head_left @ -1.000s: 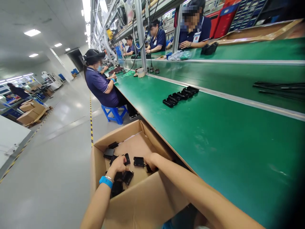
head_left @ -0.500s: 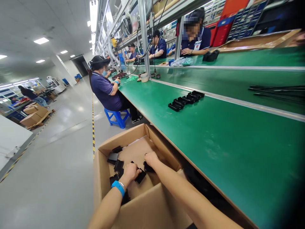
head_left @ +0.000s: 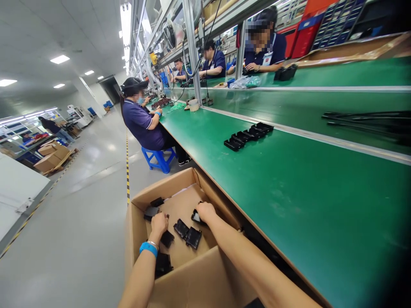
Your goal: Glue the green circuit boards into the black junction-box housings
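Note:
Inside an open cardboard box (head_left: pixel 205 269), my right hand (head_left: pixel 206 212) is closed on a black plastic housing (head_left: pixel 196 217) with a pale patch inside it. My left hand (head_left: pixel 159 225), wearing a blue wristband, is over the box's left side with its fingers curled closed. What those fingers hold is mostly hidden. Just below them lies a black housing (head_left: pixel 167 239). Two black housings (head_left: pixel 193 238) rest side by side on the cardboard between my hands. More dark parts (head_left: pixel 163 264) lie along the left wall.
A green workbench (head_left: pixel 289 205) runs along the right, bearing a row of black housings (head_left: pixel 248 137). Long black strips (head_left: pixel 362 119) lie farther right. A co-worker (head_left: pixel 141 115) sits on a blue stool (head_left: pixel 159 159) beyond the box; other people work across the bench.
My left hand has moved left, away from the housing it was on in the middle, which now lies uncovered beside another. My right hand stays nearly in place, its housing now tilted into view.

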